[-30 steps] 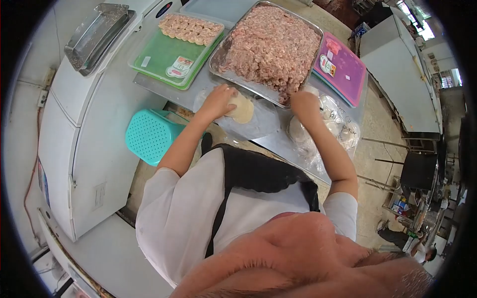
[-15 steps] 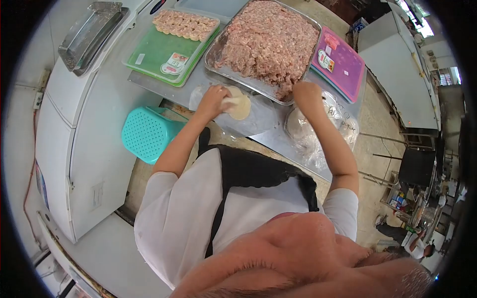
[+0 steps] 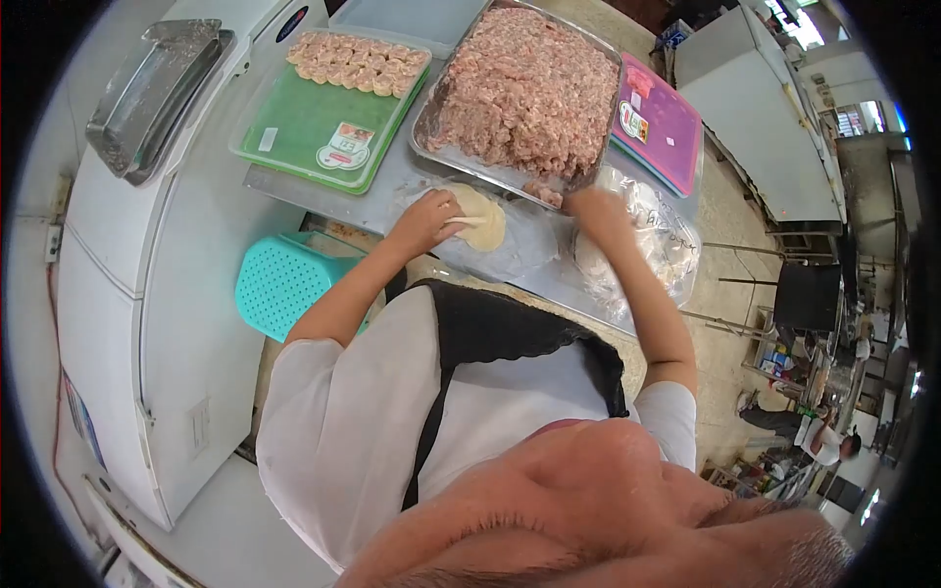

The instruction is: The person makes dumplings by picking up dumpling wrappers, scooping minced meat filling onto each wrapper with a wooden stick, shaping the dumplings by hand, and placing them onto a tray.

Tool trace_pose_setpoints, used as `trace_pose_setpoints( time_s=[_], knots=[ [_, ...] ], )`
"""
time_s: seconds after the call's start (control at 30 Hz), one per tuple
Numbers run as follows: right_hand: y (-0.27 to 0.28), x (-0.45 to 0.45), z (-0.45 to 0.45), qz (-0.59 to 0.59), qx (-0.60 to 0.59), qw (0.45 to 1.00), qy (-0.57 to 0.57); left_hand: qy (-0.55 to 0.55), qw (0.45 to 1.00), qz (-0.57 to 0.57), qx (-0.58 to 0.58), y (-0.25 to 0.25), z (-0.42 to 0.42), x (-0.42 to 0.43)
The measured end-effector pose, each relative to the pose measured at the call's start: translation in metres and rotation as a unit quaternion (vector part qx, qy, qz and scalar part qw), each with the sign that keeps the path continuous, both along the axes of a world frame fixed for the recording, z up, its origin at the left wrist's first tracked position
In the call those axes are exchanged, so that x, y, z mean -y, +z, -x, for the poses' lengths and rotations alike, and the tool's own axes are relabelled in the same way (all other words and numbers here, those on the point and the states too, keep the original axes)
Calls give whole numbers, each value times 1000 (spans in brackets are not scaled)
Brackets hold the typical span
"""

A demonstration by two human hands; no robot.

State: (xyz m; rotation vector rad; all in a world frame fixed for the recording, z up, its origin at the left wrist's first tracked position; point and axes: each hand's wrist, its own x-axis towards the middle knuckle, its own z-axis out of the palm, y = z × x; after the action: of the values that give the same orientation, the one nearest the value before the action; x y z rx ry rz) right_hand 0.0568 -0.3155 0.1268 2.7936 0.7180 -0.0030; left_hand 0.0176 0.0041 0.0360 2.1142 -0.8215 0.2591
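My left hand (image 3: 428, 221) is closed on the edge of a thin round dough wrapper (image 3: 487, 230), which lies with a folded part on clear plastic on the metal table. My right hand (image 3: 600, 217) is closed and slightly blurred at the near right corner of a metal tray (image 3: 470, 171). Heaped in that tray is raw minced meat (image 3: 529, 83). A small lump of the mince (image 3: 543, 193) sits at the tray's near edge, just left of my right fingers. Whatever those fingers hold is hidden.
Left of the tray, a green-lidded container (image 3: 294, 127) bears rows of filled dumplings (image 3: 358, 62). Plastic-wrapped dough wrappers (image 3: 652, 245) lie right of my right hand, below a purple-lidded container (image 3: 662, 127). A turquoise stool (image 3: 284, 284) stands beside a white freezer (image 3: 206, 323).
The view has shifted slightly. My right hand has moved a little left along the tray's near edge, and a lump of mince now shows beside it. My left hand stays at the wrapper.
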Motion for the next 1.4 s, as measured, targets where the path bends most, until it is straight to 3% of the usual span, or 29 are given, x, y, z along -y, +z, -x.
trace_pose_setpoints(
  time_s=[0.1,0.17,0.27,0.33,0.4,0.5,0.6,0.73,0.8,0.83,0.97,1.1,1.17,1.3,1.37,1.4],
  knots=[
    [28,-27,12,15,-32,999,-21,-11,992,43,-115,1,-10,-11],
    [67,-29,7,20,-56,997,-44,-10,988,28,-151,21,-15,-23],
    [75,-29,9,53,-61,993,-87,10,983,21,-181,29,-23,-34],
    [25,-30,14,57,-59,995,-62,10,976,41,-214,34,-28,-38],
    [17,-55,17,-1,-52,995,-81,-6,960,80,-267,44,-29,-40],
    [8,-80,4,-59,-47,994,-85,-74,980,24,-185,44,-34,-44],
    [8,-92,-10,-146,-64,985,-71,-45,998,38,-15,36,-35,-40],
    [9,-117,-45,-95,-41,990,-95,-38,994,6,104,20,-34,-27],
    [-4,-135,-65,-54,-12,994,-94,-60,994,-34,90,2,-26,-24],
    [-2,-147,-61,-35,37,999,7,-71,993,-27,91,1,-15,-24],
    [-10,-165,-36,-88,30,995,25,-45,995,-27,83,-10,-1,-22],
    [-14,-140,-34,-232,-17,973,4,-22,996,-79,-23,-26,-8,-12],
    [-25,-119,-48,-307,-56,950,8,21,998,-59,29,-7,-6,-7],
    [-1,-127,-47,-151,-7,989,1,38,994,-75,73,2,-3,-5],
    [-16,-138,-35,-56,-16,998,15,23,997,-64,19,-3,-5,-4],
    [-18,-136,-31,-87,-22,996,11,16,998,-58,-6,-5,-8,-4]
  ],
)
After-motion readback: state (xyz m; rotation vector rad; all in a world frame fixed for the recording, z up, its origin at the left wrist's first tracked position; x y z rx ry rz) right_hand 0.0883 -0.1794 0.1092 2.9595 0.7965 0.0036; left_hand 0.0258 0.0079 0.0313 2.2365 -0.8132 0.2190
